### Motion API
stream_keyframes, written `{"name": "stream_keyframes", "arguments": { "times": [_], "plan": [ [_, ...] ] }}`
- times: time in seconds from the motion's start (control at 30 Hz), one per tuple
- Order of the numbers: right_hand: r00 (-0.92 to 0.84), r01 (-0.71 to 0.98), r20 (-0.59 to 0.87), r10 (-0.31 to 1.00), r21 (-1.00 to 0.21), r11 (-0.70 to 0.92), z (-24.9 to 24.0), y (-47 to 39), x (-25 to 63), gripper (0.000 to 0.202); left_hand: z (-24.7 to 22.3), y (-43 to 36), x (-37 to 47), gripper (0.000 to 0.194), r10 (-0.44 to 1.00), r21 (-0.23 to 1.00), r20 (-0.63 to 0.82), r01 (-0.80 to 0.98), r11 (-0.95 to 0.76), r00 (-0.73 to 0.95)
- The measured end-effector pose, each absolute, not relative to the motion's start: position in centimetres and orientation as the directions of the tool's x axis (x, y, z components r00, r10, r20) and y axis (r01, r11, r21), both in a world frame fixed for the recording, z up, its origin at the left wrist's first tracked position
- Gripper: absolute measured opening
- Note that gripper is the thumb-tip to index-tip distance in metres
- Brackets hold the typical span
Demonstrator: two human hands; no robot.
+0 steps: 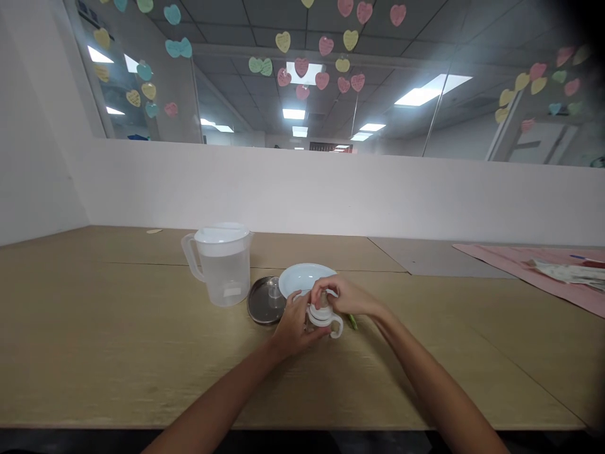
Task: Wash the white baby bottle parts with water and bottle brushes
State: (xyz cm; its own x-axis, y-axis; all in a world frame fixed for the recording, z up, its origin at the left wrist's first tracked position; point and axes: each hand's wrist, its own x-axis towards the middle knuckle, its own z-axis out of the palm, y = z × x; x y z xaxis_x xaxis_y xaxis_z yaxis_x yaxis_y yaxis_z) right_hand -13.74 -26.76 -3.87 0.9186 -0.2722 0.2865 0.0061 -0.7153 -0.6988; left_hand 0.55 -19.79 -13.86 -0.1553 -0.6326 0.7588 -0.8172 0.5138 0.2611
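Low over the table, my left hand point(293, 326) wraps round a small baby bottle point(321, 317) with a white collar and curved white side handles. From the right, my right hand point(348, 296) has its fingers bent and closed on the clear top of the bottle. Part of the bottle's body is hidden by the left hand. Just behind the hands lies a pale white dish point(305, 272). Left of them is a round metal tray point(263, 313) with a small clear piece point(275, 291) in it. A thin green item point(352, 321) shows beneath the right wrist.
A lidded clear plastic jug point(224, 271), its handle to the left, stands left of the tray. At the far right, a pink cloth point(515, 261) carries a white packet point(567, 273) and a pen. A white wall with a window bounds the wooden table point(118, 340).
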Motion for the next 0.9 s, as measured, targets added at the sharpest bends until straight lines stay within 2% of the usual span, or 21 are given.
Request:
{"name": "stream_keyframes", "arguments": {
  "times": [0.17,0.33,0.43,0.53,0.67,0.77,0.9],
  "plan": [
    [0.759,0.122,0.479,-0.441,-0.770,-0.627,-7.5,-26.3,-12.6,0.034,-14.3,-20.1,0.6,0.057,-0.591,0.236,0.796,-0.830,0.505,-0.133],
    [0.606,0.295,0.566,-0.560,-0.813,-0.502,-9.0,-26.7,-12.3,0.031,-13.9,-19.9,0.7,0.063,-0.588,0.172,0.788,-0.851,0.496,-0.183],
    [0.475,0.297,0.615,-0.630,-0.785,-0.543,-9.5,-27.0,-12.0,0.027,-13.6,-19.8,0.8,0.064,-0.595,0.163,0.783,-0.863,0.477,-0.181],
    [0.376,0.197,0.664,-0.646,-0.739,-0.645,-10.1,-27.0,-11.8,0.017,-13.6,-19.8,0.8,0.059,-0.590,0.149,0.786,-0.868,0.473,-0.187],
    [0.348,0.072,0.716,-0.605,-0.665,-0.744,-10.8,-26.8,-11.8,0.014,-14.0,-20.1,0.9,0.057,-0.529,0.121,0.832,-0.878,0.463,-0.165],
    [0.349,0.128,0.718,-0.602,-0.672,-0.729,-10.8,-26.8,-11.7,0.010,-14.2,-20.2,0.9,0.056,-0.494,0.112,0.857,-0.881,0.459,-0.149],
    [0.331,0.223,0.670,-0.665,-0.740,-0.635,-10.7,-27.2,-11.3,0.010,-14.2,-20.1,0.9,0.052,-0.454,0.088,0.878,-0.882,0.463,-0.151]
  ]
}}
